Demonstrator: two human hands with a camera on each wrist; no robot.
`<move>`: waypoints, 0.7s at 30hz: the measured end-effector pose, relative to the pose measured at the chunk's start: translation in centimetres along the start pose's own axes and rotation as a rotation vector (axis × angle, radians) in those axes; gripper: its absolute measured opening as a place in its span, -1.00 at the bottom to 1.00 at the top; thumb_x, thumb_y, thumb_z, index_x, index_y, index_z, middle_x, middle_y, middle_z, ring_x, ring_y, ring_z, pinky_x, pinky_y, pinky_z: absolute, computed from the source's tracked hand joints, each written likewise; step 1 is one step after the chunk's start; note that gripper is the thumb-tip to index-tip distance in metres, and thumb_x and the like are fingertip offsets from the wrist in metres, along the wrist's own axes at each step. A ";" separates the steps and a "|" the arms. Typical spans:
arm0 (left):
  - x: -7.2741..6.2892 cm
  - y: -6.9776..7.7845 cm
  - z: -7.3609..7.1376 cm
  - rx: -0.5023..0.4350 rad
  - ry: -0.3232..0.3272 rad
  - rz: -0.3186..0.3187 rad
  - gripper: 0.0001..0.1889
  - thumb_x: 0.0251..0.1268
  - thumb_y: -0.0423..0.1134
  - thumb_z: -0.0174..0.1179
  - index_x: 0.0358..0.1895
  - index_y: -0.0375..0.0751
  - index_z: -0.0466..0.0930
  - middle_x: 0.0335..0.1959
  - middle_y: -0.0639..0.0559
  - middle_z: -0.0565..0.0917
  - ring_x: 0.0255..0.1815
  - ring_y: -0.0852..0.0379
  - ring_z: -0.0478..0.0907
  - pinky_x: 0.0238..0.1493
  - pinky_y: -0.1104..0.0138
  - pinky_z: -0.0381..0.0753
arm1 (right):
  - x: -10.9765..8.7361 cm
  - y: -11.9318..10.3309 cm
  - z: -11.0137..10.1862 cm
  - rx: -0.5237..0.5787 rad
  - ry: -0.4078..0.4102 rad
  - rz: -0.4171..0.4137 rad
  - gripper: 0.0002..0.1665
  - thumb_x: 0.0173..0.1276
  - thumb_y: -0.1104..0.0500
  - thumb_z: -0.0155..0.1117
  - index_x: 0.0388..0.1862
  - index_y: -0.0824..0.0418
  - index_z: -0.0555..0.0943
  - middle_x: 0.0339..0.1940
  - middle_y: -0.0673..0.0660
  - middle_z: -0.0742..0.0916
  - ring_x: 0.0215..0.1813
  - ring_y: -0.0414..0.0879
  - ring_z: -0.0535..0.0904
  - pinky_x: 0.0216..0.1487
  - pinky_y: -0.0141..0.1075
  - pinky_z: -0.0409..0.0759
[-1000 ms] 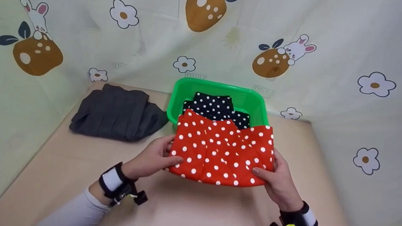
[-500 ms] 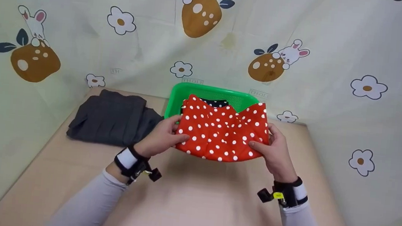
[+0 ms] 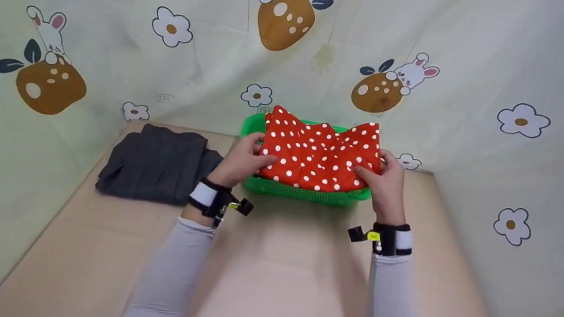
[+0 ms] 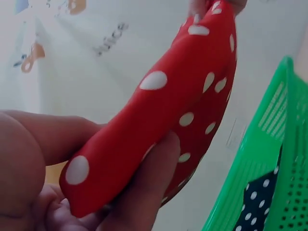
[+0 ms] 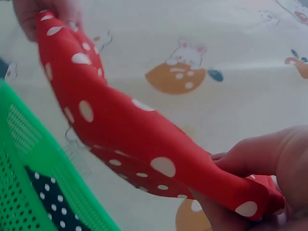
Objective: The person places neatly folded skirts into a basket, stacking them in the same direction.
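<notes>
Both hands hold a folded red cloth with white polka dots [image 3: 318, 157] by its two sides, above the green basket [image 3: 304, 192]. My left hand [image 3: 240, 159] pinches the left edge, thumb on the near face and fingers behind. On the right edge, my right hand [image 3: 386, 181] grips the cloth the same way. The wrist views show the cloth raised clear of the basket's rim. Inside the basket lies a black cloth with white dots [image 4: 257, 204]; the red cloth hides it in the head view. Whether the red cloth is a garment, I cannot tell.
A folded dark grey pleated cloth [image 3: 154, 164] lies on the table [image 3: 270, 281], left of the basket. Behind the basket hangs a pale curtain [image 3: 208, 68] printed with rabbits and flowers, which also encloses both sides.
Both hands have carried the red dotted cloth forward, away from the body, from in front of the basket to above it. The black dotted cloth has become covered in the head view.
</notes>
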State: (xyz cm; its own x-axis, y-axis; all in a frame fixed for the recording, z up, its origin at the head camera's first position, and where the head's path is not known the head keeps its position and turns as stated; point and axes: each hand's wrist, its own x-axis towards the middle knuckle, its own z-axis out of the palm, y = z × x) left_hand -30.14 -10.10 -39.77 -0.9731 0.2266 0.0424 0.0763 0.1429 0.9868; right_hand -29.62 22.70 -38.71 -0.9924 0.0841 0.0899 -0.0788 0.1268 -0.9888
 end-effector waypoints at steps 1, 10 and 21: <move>0.4 -0.3 0.0 0.011 0.030 -0.009 -0.44 0.48 -0.34 0.31 0.46 -0.24 0.39 0.16 -0.22 0.77 0.06 -0.06 0.78 0.07 0.21 0.81 | 0.4 0.4 0.3 -0.014 0.009 0.001 -0.35 0.46 0.35 0.35 0.48 0.30 0.41 0.38 0.33 0.67 0.29 0.15 0.68 0.22 -0.16 0.75; 3.2 -2.2 1.6 0.179 0.256 0.021 -0.60 0.36 -0.35 0.40 0.24 -0.25 0.62 0.00 -0.14 0.78 0.00 -0.02 0.74 0.05 0.14 0.79 | 2.7 3.8 1.5 -0.210 0.140 0.013 -0.46 0.41 0.35 0.41 0.35 0.26 0.56 0.34 0.29 0.71 0.27 0.13 0.65 0.33 0.00 0.70; 4.5 -4.7 2.6 0.311 0.405 0.070 -0.69 0.37 -0.33 0.43 0.13 -0.22 0.71 -0.07 -0.11 0.79 -0.05 -0.02 0.70 0.03 0.12 0.75 | 3.4 5.8 2.5 -0.380 0.244 -0.038 -0.59 0.44 0.25 0.46 0.23 0.17 0.63 0.31 0.21 0.74 0.27 0.08 0.67 0.30 -0.02 0.72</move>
State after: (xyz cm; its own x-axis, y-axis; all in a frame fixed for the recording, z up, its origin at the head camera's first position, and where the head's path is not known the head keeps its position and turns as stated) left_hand -34.34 -7.24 -44.65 -0.9649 -0.1367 0.2243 0.1451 0.4344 0.8890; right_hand -33.72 21.27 -44.48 -0.9347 0.2967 0.1958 -0.0293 0.4846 -0.8743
